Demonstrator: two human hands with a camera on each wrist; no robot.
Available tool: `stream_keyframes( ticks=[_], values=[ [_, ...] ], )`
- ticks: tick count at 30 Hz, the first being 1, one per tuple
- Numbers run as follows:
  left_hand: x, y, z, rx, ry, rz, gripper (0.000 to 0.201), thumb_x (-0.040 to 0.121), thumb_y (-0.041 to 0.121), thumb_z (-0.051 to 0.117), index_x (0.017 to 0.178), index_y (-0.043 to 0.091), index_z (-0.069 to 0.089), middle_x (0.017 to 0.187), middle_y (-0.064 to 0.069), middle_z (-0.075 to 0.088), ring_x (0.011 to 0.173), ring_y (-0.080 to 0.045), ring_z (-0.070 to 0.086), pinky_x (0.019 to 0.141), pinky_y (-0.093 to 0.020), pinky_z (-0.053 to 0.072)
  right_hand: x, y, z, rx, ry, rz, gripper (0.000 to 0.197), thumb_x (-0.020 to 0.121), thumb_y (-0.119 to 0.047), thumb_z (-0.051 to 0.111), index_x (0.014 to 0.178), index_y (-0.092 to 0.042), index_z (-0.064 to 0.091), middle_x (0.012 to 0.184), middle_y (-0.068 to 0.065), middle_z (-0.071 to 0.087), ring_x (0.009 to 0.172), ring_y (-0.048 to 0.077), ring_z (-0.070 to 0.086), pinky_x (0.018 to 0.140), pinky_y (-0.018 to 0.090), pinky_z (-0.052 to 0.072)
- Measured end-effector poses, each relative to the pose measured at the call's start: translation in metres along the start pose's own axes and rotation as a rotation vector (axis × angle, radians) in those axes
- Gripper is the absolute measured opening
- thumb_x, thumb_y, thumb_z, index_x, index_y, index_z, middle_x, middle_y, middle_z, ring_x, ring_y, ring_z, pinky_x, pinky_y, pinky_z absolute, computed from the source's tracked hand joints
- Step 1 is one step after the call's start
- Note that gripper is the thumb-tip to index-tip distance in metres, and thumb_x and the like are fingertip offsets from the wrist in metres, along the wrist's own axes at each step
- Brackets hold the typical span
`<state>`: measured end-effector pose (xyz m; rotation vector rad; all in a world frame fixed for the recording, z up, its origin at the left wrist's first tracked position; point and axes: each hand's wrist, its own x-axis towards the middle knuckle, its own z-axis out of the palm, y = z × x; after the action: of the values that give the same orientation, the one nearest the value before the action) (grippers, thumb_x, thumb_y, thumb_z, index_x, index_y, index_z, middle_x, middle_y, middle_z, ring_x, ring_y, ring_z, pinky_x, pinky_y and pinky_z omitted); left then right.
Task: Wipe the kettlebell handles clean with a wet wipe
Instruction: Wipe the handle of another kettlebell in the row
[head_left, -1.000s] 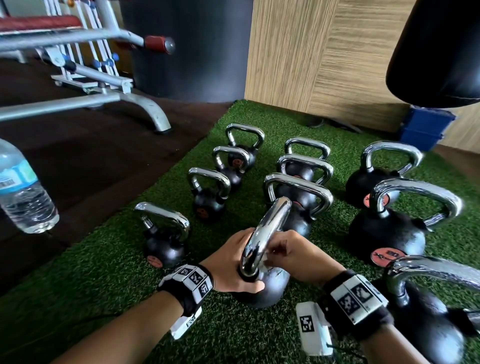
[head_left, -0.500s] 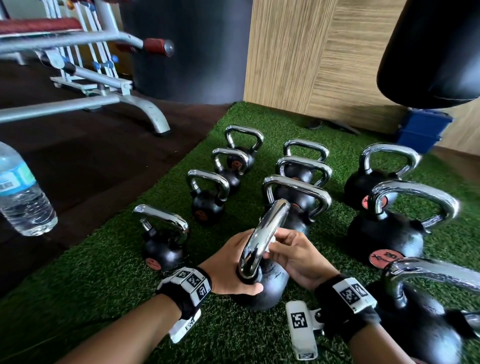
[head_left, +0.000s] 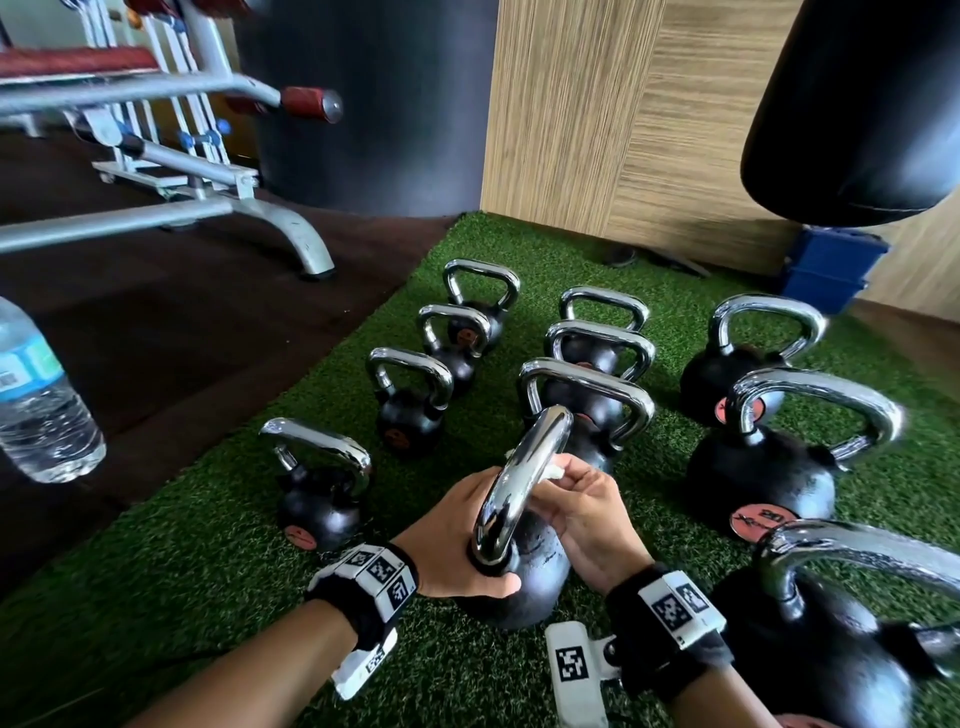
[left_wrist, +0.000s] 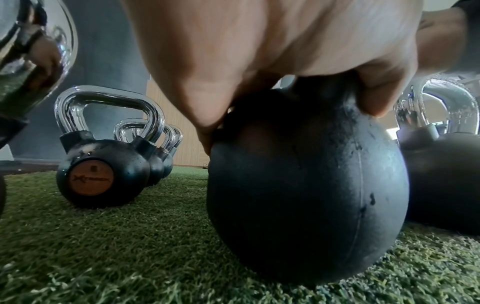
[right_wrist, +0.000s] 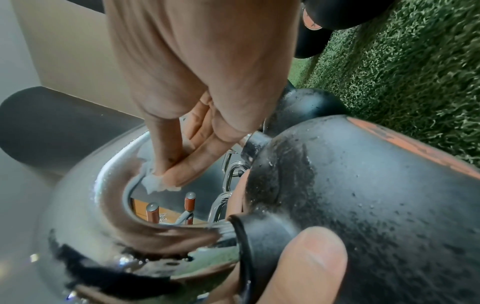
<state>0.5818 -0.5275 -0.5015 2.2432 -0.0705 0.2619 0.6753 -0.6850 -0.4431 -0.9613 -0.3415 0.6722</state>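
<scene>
A black kettlebell (head_left: 524, 577) with a chrome handle (head_left: 524, 467) stands tilted on the green turf near me. My left hand (head_left: 457, 540) grips the base of that handle where it meets the ball (left_wrist: 306, 185). My right hand (head_left: 582, 514) pinches a small white wet wipe (head_left: 555, 470) and presses it against the inner side of the handle. In the right wrist view the wipe (right_wrist: 155, 183) sits between my fingertips (right_wrist: 179, 170) and the chrome handle (right_wrist: 109, 205). My left thumb (right_wrist: 303, 265) lies on the ball.
Several more chrome-handled kettlebells stand in rows on the turf (head_left: 218, 561), the largest (head_left: 831, 649) at my right wrist. A water bottle (head_left: 41, 400) stands left on the dark floor. A weight bench frame (head_left: 156, 208), a black punching bag (head_left: 857, 104) and a blue bin (head_left: 826, 270) lie beyond.
My right hand has slid the wipe up along the inside of the handle, from near its base to about halfway. The left hand keeps its grip.
</scene>
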Motion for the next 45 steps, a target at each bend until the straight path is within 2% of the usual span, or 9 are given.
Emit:
stream_keyframes(
  ticks=[5,14,19,23,30,35,38,42,45],
  values=[
    [0.000,0.001,-0.002,0.009,0.002,-0.031,0.112,0.063,0.039,0.089,0.154,0.025,0.026,0.150,0.006,0.044,0.143,-0.012,0.040,0.120,-0.040,0.035,0.011,-0.004,0.012,-0.096,0.247,-0.143,0.028,0.078,0.020,0.067,0.074,-0.006,0.057,0.073,0.018,0.071,0.060,0.022,0.071,0.057,0.028,0.061],
    [-0.001,0.007,-0.007,0.041,-0.035,-0.010,0.112,0.066,0.036,0.091,0.156,0.017,0.028,0.153,0.000,0.043,0.145,-0.017,0.039,0.121,-0.041,0.032,0.024,-0.005,0.006,-0.533,0.486,-0.282,0.018,0.080,0.003,0.073,0.073,-0.011,0.062,0.056,0.000,0.070,0.047,0.006,0.065,0.043,0.021,0.049],
    [0.000,0.011,-0.009,0.045,-0.053,0.008,0.109,0.068,0.032,0.091,0.155,0.015,0.029,0.151,-0.001,0.045,0.144,-0.018,0.039,0.121,-0.040,0.032,0.032,0.001,0.003,-0.438,0.572,-0.158,0.017,0.077,-0.009,0.077,0.069,-0.011,0.063,0.055,0.006,0.069,0.050,0.015,0.064,0.052,0.027,0.052],
    [0.000,0.016,-0.011,0.041,-0.066,0.012,0.107,0.068,0.031,0.091,0.154,0.016,0.029,0.150,0.000,0.046,0.143,-0.017,0.041,0.121,-0.040,0.033,0.038,0.001,0.005,-0.527,0.628,-0.130,0.011,0.076,-0.008,0.071,0.068,-0.009,0.063,0.048,0.003,0.066,0.040,0.011,0.059,0.042,0.019,0.046],
    [0.000,0.027,-0.029,0.385,-0.174,-0.047,0.119,0.059,0.075,0.078,0.154,0.045,0.012,0.154,0.022,0.031,0.138,-0.007,0.044,0.108,-0.048,0.049,0.039,0.008,0.005,-0.923,0.671,-0.085,0.018,0.072,-0.024,0.071,0.065,-0.008,0.065,0.047,0.000,0.064,0.047,0.014,0.063,0.044,0.017,0.041],
    [-0.006,0.039,-0.051,0.296,-0.167,-0.061,0.140,0.053,0.088,0.074,0.156,0.049,-0.012,0.163,0.019,0.028,0.143,-0.007,0.041,0.119,-0.040,0.037,0.032,-0.005,-0.006,-1.116,0.510,-0.116,0.020,0.070,-0.030,0.081,0.072,-0.015,0.067,0.067,-0.006,0.067,0.065,0.012,0.061,0.054,0.024,0.041],
    [-0.008,0.056,-0.052,0.186,0.026,0.034,0.134,0.056,0.080,0.081,0.159,0.042,0.003,0.154,0.017,0.044,0.136,0.005,0.046,0.115,-0.020,0.038,0.026,-0.025,-0.018,-1.158,0.432,-0.255,0.028,0.070,-0.026,0.086,0.091,-0.022,0.067,0.083,-0.004,0.073,0.075,0.013,0.066,0.066,0.026,0.046],
    [-0.001,0.084,-0.039,0.180,0.252,0.149,0.099,0.065,0.034,0.084,0.146,0.043,0.028,0.128,0.011,0.067,0.112,-0.001,0.063,0.095,-0.020,0.052,0.032,-0.057,-0.017,-1.372,0.088,-0.401,0.067,0.076,-0.010,0.083,0.136,-0.027,0.058,0.099,-0.008,0.068,0.087,0.010,0.065,0.075,0.005,0.040],
    [0.001,0.090,-0.038,0.124,0.237,0.080,0.096,0.061,0.019,0.074,0.145,0.044,0.034,0.111,0.009,0.074,0.095,-0.003,0.070,0.083,-0.030,0.059,0.037,-0.074,-0.009,-1.566,-0.095,-0.411,0.059,0.079,-0.007,0.079,0.133,-0.025,0.063,0.103,-0.003,0.071,0.095,0.014,0.066,0.076,0.001,0.036]
  ],
)
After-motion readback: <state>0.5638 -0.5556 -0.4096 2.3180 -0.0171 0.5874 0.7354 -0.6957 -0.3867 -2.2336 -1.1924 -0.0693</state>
